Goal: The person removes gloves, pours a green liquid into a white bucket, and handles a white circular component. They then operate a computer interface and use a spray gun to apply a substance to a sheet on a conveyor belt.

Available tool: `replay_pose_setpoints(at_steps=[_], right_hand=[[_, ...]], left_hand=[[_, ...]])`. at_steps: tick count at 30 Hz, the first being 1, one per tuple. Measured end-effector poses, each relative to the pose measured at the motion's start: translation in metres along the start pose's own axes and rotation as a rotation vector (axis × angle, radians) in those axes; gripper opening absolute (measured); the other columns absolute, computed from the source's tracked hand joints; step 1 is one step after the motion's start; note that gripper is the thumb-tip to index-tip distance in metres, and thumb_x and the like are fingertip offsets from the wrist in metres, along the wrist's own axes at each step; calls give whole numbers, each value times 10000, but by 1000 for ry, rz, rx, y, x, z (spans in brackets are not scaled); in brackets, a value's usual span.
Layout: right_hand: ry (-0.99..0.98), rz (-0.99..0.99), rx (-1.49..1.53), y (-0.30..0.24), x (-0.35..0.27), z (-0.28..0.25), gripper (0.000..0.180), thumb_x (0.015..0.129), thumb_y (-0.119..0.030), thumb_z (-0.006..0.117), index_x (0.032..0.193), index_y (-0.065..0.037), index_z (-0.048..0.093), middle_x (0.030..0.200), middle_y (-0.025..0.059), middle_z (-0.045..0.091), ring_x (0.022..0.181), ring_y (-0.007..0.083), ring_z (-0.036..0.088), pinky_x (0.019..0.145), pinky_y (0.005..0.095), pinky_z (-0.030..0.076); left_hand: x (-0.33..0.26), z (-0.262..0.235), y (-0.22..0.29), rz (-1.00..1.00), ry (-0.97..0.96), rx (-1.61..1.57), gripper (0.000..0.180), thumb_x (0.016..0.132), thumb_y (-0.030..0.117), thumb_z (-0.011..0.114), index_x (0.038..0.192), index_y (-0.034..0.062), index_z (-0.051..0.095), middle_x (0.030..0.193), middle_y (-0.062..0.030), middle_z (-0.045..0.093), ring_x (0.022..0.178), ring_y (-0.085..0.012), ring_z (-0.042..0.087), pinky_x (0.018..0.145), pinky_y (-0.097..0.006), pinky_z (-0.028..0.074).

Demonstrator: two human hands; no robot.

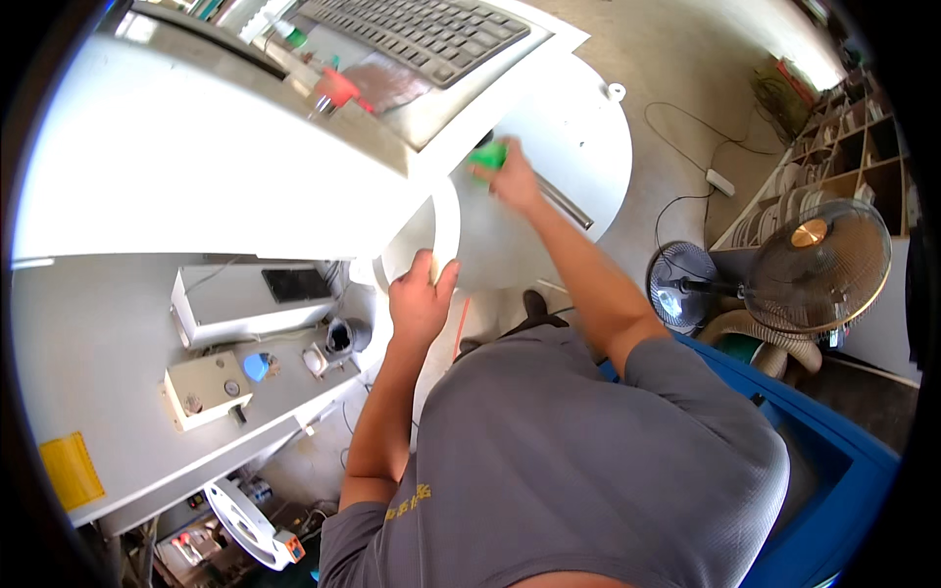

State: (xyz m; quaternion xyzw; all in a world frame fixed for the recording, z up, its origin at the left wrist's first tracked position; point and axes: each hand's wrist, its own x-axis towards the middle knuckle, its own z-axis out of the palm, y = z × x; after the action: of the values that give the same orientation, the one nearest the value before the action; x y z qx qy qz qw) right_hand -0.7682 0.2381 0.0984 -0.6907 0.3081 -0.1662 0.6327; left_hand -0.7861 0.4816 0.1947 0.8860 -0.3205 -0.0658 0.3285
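Observation:
My left hand is closed on the edge of a white curved band, which looks like the rim of a reel or disc. It stands beside the corner of the white cabinet. My right hand is slightly blurred and grips a small bright green object whose kind I cannot make out. This hand is over a round white tabletop. A metal rod lies on that top, just below my right wrist.
A keyboard and a red tool lie on the desk above. Left, a grey bench holds a white box and a cream gauge box. Right are a standing fan, a power strip, shelves of reels and a blue frame.

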Motion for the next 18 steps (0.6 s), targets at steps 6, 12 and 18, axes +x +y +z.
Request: replay_pose_setpoints(at_steps=[6,12,18], right_hand=[[-107,171,399,15,115,-11,382,925,-338,640,1096,-1,584,848,90,666,569,132,611,433,270,437],[-220,226,436,28,140,6,292,958,-299,578,1059,-27,612,823,67,655,578,128,597,439,261,419],[-168,-5,62,60,155,10,268,965,-266,569,1078,-25,601,817,62,629,581,132,566,461,270,415]], left_hand=[[-99,-29,-69,-352,230,-221,220,956,219,610,900,13,560,617,-68,551,542,-141,502,510,-308,420],[-232,-12,-143,-834,433,-399,294,971,269,608,815,32,534,552,-3,482,454,-95,435,422,-284,353],[-321,23,-174,-1259,371,-260,288,895,248,674,860,-23,584,555,-54,558,431,-164,543,423,-332,429]])
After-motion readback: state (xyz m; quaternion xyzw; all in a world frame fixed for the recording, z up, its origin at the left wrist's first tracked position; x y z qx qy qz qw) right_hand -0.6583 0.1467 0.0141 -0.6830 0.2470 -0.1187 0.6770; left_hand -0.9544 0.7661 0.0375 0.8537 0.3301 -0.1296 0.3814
